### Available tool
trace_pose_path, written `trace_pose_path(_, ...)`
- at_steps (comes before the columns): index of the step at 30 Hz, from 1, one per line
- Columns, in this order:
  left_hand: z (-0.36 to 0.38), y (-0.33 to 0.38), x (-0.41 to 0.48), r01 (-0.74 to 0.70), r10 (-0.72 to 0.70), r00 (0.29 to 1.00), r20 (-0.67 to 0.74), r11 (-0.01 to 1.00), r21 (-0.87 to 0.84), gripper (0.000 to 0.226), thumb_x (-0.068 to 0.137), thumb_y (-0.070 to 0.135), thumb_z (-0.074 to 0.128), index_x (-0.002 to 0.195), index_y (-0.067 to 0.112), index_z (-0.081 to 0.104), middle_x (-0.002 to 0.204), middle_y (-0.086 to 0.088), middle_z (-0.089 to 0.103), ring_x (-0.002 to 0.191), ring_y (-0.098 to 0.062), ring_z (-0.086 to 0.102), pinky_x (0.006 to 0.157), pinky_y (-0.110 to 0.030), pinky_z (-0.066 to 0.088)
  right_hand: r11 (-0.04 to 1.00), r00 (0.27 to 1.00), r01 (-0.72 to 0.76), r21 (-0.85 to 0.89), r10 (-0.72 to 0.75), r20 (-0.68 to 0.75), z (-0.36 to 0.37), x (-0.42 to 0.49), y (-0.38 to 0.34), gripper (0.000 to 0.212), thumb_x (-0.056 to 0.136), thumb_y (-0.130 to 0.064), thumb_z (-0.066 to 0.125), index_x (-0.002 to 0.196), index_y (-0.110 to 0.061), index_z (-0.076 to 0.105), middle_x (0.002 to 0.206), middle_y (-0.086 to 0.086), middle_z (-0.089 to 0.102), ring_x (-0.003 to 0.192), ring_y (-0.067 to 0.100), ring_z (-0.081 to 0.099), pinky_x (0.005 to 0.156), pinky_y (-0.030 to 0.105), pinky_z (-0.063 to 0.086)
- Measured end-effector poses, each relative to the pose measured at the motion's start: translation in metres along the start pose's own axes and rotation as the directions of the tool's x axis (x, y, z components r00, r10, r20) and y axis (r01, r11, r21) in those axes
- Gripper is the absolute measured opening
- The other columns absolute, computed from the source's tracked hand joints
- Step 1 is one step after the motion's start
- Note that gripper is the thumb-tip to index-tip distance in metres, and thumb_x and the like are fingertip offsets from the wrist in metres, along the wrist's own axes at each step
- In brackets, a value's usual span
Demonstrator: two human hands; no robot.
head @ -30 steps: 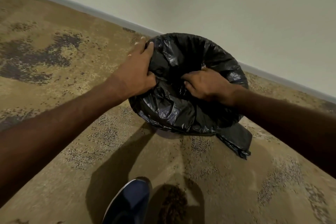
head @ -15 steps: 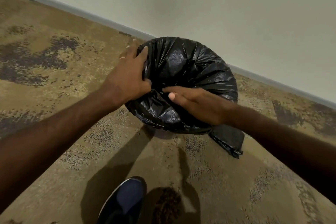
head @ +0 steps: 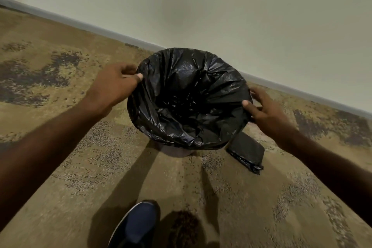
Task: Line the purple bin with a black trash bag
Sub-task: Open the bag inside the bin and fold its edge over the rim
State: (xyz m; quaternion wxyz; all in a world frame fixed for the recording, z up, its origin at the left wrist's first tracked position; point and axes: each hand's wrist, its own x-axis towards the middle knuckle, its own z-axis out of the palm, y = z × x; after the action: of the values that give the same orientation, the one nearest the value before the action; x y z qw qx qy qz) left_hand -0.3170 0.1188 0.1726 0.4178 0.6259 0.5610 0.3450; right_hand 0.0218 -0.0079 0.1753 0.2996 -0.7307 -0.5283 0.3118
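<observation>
A black trash bag (head: 189, 94) is spread open over a round bin standing on the carpet near the wall. The bag covers the rim and hangs down inside, so only a sliver of the purple bin (head: 175, 150) shows below it at the front. My left hand (head: 114, 84) pinches the bag's edge at the left side of the rim. At the right side of the rim my right hand (head: 263, 108) holds the bag, thumb on top.
A folded pack of black bags (head: 246, 152) lies on the carpet just right of the bin. My dark blue shoe (head: 136, 225) is at the bottom centre. A pale wall with a grey baseboard (head: 112, 31) runs behind the bin.
My right hand came out of the bag's middle and went to the right rim. My left hand shifted to a pinch on the left rim. The bag now stands open over the bin.
</observation>
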Motion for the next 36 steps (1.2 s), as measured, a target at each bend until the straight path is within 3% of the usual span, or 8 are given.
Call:
trace_pose_path(3, -0.011, -0.006, 0.012, 0.233, -0.224, 0.973, 0.064, 0.936, -0.265, 0.018, 0.097, 0.001, 0.06, 0.095, 0.014, 0.073, 0.102, -0.006, 0.072, 0.091, -0.016, 0.067, 0.067, -0.019, 0.06, 0.881, 0.978, -0.198, 0.43, 0.21, 0.02, 0.001, 0.0, 0.008, 0.03, 0.106, -0.016, 0.048, 0.135, -0.017, 0.056, 0.119, 0.005, 0.071, 0.104, 0.016, 0.071, 0.069, 0.027, 0.059)
trace_pose_path(10, -0.023, -0.004, 0.026, 0.406, -0.368, 0.912, 0.183, 0.877, -0.259, 0.018, 0.088, 0.001, 0.072, 0.106, 0.0, 0.074, 0.098, -0.01, 0.079, 0.068, -0.01, 0.077, 0.06, -0.02, 0.06, 0.764, 0.913, -0.379, 0.522, 0.402, 0.075, 0.001, 0.013, -0.011, 0.016, 0.102, -0.01, 0.055, 0.097, -0.015, 0.069, 0.085, -0.001, 0.079, 0.073, 0.011, 0.073, 0.066, 0.026, 0.057)
trace_pose_path(15, -0.036, 0.008, 0.008, 0.441, -0.401, 0.889, 0.221, 0.881, -0.175, 0.011, 0.088, -0.002, 0.069, 0.087, 0.007, 0.074, 0.079, -0.005, 0.081, 0.063, -0.01, 0.077, 0.051, -0.019, 0.057, 0.811, 0.935, -0.34, 0.477, 0.345, 0.08, -0.007, 0.003, -0.024, 0.017, 0.096, 0.002, 0.06, 0.102, -0.009, 0.07, 0.093, 0.005, 0.08, 0.075, 0.01, 0.077, 0.057, 0.023, 0.059)
trace_pose_path(22, -0.095, 0.081, -0.022, 0.457, -0.407, 0.877, 0.255, 0.871, -0.182, 0.016, 0.102, 0.01, 0.052, 0.102, 0.01, 0.068, 0.095, -0.003, 0.074, 0.083, -0.017, 0.07, 0.069, -0.03, 0.06, 0.802, 0.969, -0.227, 0.553, 0.245, 0.042, -0.031, -0.014, -0.095, 0.02, 0.092, 0.003, 0.065, 0.108, -0.008, 0.069, 0.096, 0.005, 0.077, 0.078, 0.013, 0.075, 0.066, 0.031, 0.058)
trace_pose_path(27, -0.175, 0.158, -0.034, 0.421, -0.384, 0.903, 0.193, 0.881, -0.216, 0.032, 0.106, 0.008, 0.032, 0.093, 0.01, 0.062, 0.09, -0.007, 0.065, 0.081, -0.021, 0.063, 0.071, -0.036, 0.055, 0.793, 0.992, -0.105, 0.6, 0.122, 0.013, -0.049, -0.018, -0.19, 0.015, 0.09, 0.007, 0.066, 0.087, -0.007, 0.07, 0.078, 0.004, 0.075, 0.058, 0.008, 0.073, 0.048, 0.022, 0.057)
trace_pose_path(30, -0.222, 0.185, -0.034, 0.382, -0.364, 0.923, 0.127, 0.905, -0.186, 0.027, 0.105, 0.003, 0.032, 0.1, 0.005, 0.058, 0.094, -0.007, 0.062, 0.081, -0.021, 0.062, 0.073, -0.036, 0.055, 0.796, 0.998, -0.053, 0.602, 0.055, 0.015, -0.05, -0.01, -0.249, 0.013, 0.09, 0.008, 0.065, 0.089, -0.004, 0.069, 0.085, 0.007, 0.072, 0.061, 0.012, 0.07, 0.048, 0.023, 0.057)
trace_pose_path(33, -0.265, 0.192, -0.021, 0.35, -0.348, 0.937, 0.046, 0.916, -0.194, 0.023, 0.104, 0.0, 0.032, 0.113, 0.004, 0.053, 0.094, -0.006, 0.061, 0.078, -0.02, 0.061, 0.063, -0.03, 0.062, 0.808, 1.0, -0.01, 0.589, 0.012, 0.0, -0.038, 0.008, -0.303, 0.012, 0.089, 0.008, 0.067, 0.087, -0.004, 0.068, 0.085, 0.006, 0.071, 0.053, 0.01, 0.071, 0.046, 0.023, 0.057)
trace_pose_path(36, -0.305, 0.178, 0.006, 0.327, -0.34, 0.94, -0.03, 0.922, -0.208, 0.023, 0.103, 0.0, 0.035, 0.098, 0.005, 0.057, 0.088, -0.006, 0.06, 0.073, -0.019, 0.06, 0.047, -0.024, 0.059, 0.821, 1.0, -0.002, 0.57, -0.007, 0.013, -0.011, 0.039, -0.35, 0.013, 0.088, 0.008, 0.067, 0.086, -0.005, 0.067, 0.086, 0.005, 0.071, 0.05, 0.01, 0.071, 0.044, 0.022, 0.055)
